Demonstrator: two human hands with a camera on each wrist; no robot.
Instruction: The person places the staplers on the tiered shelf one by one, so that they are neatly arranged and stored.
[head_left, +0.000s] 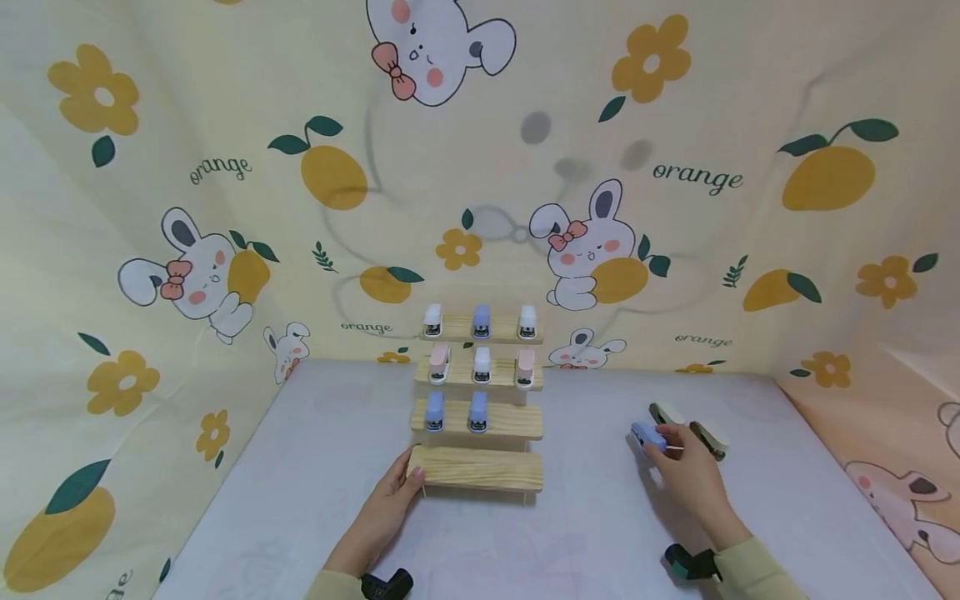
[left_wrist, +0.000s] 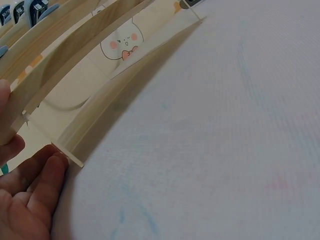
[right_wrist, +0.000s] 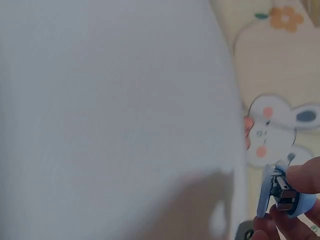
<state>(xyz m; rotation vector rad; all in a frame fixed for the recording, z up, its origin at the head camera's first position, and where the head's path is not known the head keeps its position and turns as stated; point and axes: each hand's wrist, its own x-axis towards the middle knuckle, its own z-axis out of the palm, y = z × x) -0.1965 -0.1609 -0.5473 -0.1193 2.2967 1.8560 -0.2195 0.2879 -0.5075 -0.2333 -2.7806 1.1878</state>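
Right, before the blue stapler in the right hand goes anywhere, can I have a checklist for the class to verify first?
1. Blue stapler gripped by the right hand: ok.
2. Left hand holding the left end of the bottom shelf: ok.
3. Room on the third shelf from the top, probably the next spot: ok, bare at its right end.
4. Held stapler above the rack: not ok, it is off to the right.
5. Held stapler clear of the table: cannot tell.
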